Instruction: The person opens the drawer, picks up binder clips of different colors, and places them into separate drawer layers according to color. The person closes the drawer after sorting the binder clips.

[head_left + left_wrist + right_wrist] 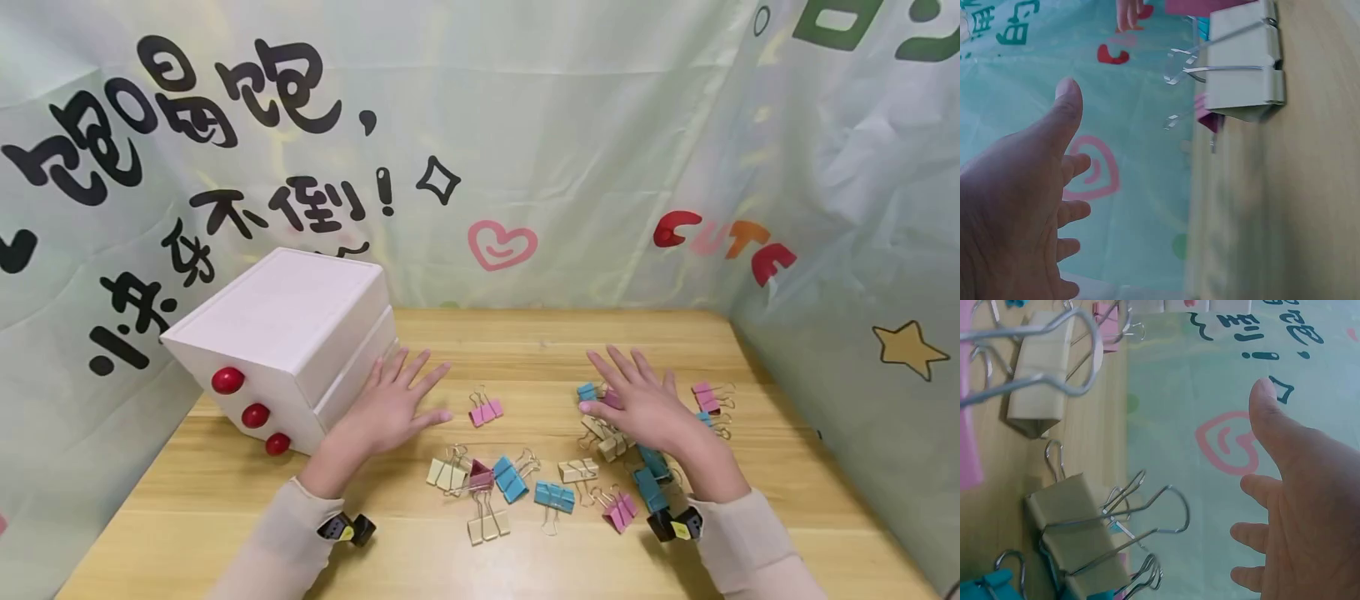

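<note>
My left hand [390,406], fingers spread and holding nothing, is just right of the white drawer box [277,308]. My right hand [641,404] spreads its fingers over a group of binder clips and grips none of them. A pink binder clip [486,412] lies between the hands. Nearer the front are a cream clip [489,527], a blue clip [554,497] and a pink clip [619,511]. In the left wrist view, a cream binder clip [1241,62] appears large beside the hand. A cream clip [1082,534] stands close in the right wrist view. The right forearm hides some clips.
The box has three red knobs [255,415] on its front and stands at the left of the wooden table [540,342]. Printed cloth [585,167] hangs behind and at both sides. At the far right lies another pink clip [705,397].
</note>
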`<move>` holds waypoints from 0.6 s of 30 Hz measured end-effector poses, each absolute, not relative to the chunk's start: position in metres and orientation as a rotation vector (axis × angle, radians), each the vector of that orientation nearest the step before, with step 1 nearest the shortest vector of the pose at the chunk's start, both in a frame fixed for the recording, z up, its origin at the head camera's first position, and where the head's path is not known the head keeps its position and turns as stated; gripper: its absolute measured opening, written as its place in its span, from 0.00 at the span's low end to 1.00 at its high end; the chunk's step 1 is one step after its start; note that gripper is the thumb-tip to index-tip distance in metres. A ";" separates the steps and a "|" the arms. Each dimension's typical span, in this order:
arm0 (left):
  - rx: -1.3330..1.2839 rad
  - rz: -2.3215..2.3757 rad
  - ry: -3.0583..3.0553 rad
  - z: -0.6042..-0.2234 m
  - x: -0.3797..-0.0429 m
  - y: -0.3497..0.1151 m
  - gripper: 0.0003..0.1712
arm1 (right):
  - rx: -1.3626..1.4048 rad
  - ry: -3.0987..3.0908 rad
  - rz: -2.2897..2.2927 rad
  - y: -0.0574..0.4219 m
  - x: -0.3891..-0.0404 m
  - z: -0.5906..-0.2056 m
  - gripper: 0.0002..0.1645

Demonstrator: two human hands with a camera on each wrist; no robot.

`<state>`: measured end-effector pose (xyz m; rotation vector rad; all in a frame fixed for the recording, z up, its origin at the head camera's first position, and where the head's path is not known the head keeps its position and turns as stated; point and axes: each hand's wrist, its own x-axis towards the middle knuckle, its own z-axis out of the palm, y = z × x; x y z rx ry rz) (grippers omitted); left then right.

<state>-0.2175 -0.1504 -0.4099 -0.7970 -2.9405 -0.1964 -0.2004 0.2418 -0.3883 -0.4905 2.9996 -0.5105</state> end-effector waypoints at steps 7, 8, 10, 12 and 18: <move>-0.882 -0.212 -2.927 -0.384 -0.203 -0.158 0.42 | -0.575 2.992 -0.503 0.231 -0.198 -0.381 0.54; -0.892 -0.203 -2.926 -0.381 -0.202 -0.160 0.42 | -0.589 2.990 -0.506 0.229 -0.197 -0.380 0.54; -0.919 -0.176 -2.907 -0.374 -0.199 -0.163 0.43 | -0.615 2.991 -0.498 0.226 -0.197 -0.378 0.54; -0.947 -0.134 -2.877 -0.367 -0.197 -0.167 0.43 | -0.639 2.989 -0.494 0.222 -0.197 -0.377 0.53; -1.032 -0.010 -2.757 -0.342 -0.188 -0.177 0.43 | -0.727 2.975 -0.503 0.211 -0.197 -0.370 0.54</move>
